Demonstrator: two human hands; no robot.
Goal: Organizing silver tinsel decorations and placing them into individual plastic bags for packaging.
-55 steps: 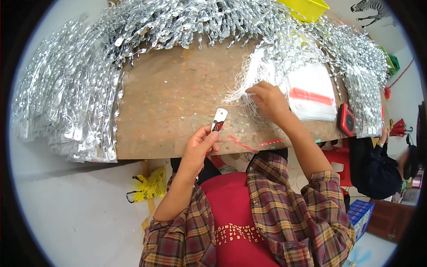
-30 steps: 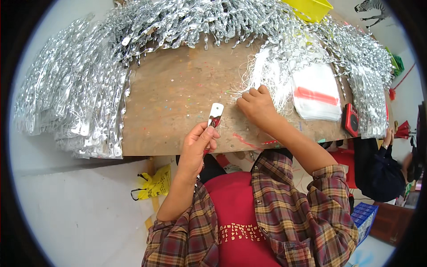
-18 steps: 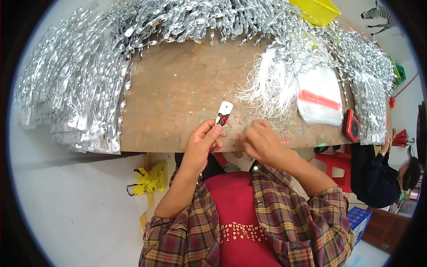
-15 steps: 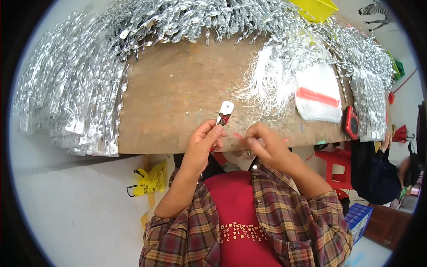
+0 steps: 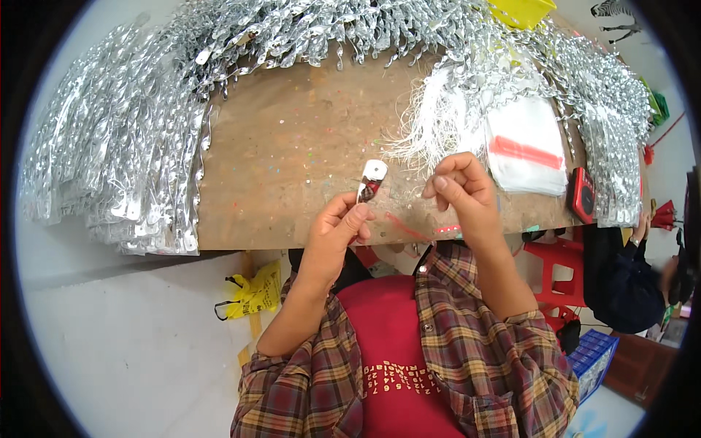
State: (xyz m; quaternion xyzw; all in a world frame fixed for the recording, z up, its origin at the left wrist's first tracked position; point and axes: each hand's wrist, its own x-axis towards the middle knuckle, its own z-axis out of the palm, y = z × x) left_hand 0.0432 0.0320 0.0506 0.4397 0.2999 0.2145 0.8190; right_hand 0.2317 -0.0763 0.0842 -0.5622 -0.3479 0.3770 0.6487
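Note:
My left hand pinches a small white tag with a dark red mark and holds it upright above the near edge of the brown wooden table. To its right, my right hand has its fingers curled together, pinching what looks like a thin white thread; the thread is too fine to see clearly. Just beyond my right hand lies a bundle of white threads. Both hands hover close together over the table's near edge.
Heaps of shiny silver packets ring the table's left, far and right sides. A stack of clear bags with a red stripe and a small red device lie at right. A yellow bag and red stool sit below; another person stands at right.
My right hand drew back from the bundle of white threads toward the near edge and now sits beside my left hand, which kept the tag and shifted slightly.

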